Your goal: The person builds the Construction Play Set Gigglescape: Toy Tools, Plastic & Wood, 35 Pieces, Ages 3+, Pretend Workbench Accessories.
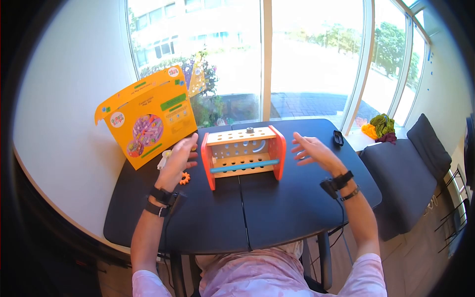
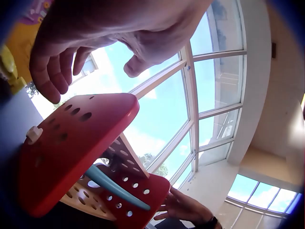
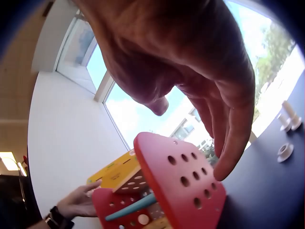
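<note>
A toy bench with red side panels [image 1: 279, 153], perforated wooden boards [image 1: 241, 135] and a blue bar [image 1: 245, 166] stands upright on the dark table. A small grey piece [image 1: 250, 130] sits on its top board. My left hand [image 1: 178, 161] hovers left of the bench, fingers relaxed and holding nothing. On the other side is my right hand [image 1: 317, 153], also empty, with its fingers extended. Gaps separate both hands from the bench in the head view. The left wrist view shows a white peg end [image 2: 34, 135] on the outer face of a red panel [image 2: 78, 143].
A yellow box [image 1: 153, 119] stands at the back left. An orange gear [image 1: 184, 178] and pale pieces [image 1: 164, 159] lie by my left hand. White bolts [image 3: 291, 114] and a ring [image 3: 285, 152] are on the table's right part. A black case [image 1: 338, 138] lies near the right edge.
</note>
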### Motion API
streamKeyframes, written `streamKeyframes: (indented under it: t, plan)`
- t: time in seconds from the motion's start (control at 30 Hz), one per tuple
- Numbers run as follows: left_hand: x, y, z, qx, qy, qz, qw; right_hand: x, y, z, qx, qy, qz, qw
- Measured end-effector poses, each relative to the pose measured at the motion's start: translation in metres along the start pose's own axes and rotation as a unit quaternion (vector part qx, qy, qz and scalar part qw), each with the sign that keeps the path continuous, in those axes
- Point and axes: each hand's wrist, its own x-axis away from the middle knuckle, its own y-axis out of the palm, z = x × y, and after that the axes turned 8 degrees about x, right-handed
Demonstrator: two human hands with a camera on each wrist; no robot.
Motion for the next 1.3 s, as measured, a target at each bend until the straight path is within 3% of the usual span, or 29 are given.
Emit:
streamKeyframes:
  t: [0.1, 0.27, 0.4, 0.5, 0.6, 0.7, 0.87, 1.13, 1.3]
  plan:
    - [0.002, 0.009, 0.000, 0.010, -0.076, -0.059, 0.995, -0.007, 0.033, -0.036, -0.048, 0.002, -0.026, 0.999]
    - [0.000, -0.011, -0.013, 0.020, -0.008, -0.088, 0.996, -0.006, 0.046, -0.050, -0.069, -0.010, -0.069, 0.995]
    - [0.002, -0.026, -0.020, 0.068, 0.054, -0.136, 0.987, 0.000, 0.052, -0.037, -0.124, -0.089, -0.070, 0.986]
    - [0.018, -0.024, -0.029, 0.001, 0.132, -0.156, 0.979, 0.005, 0.056, -0.023, -0.149, -0.122, -0.090, 0.977]
    - [0.026, -0.020, -0.044, 0.009, 0.158, -0.137, 0.978, -0.006, 0.062, -0.004, -0.142, -0.152, -0.100, 0.973]
    - [0.031, -0.020, -0.049, 0.060, 0.079, -0.127, 0.987, -0.009, 0.065, 0.007, -0.113, -0.159, -0.079, 0.978]
    - [0.044, -0.011, -0.058, 0.021, 0.066, -0.116, 0.991, -0.008, 0.076, 0.019, 0.026, -0.180, -0.013, 0.983]
    - [0.048, -0.007, -0.061, -0.015, 0.058, -0.066, 0.996, -0.006, 0.080, 0.026, 0.029, -0.181, -0.019, 0.983]
    - [0.044, -0.012, -0.062, 0.014, 0.048, -0.087, 0.995, -0.006, 0.083, 0.029, 0.021, -0.205, 0.001, 0.979]
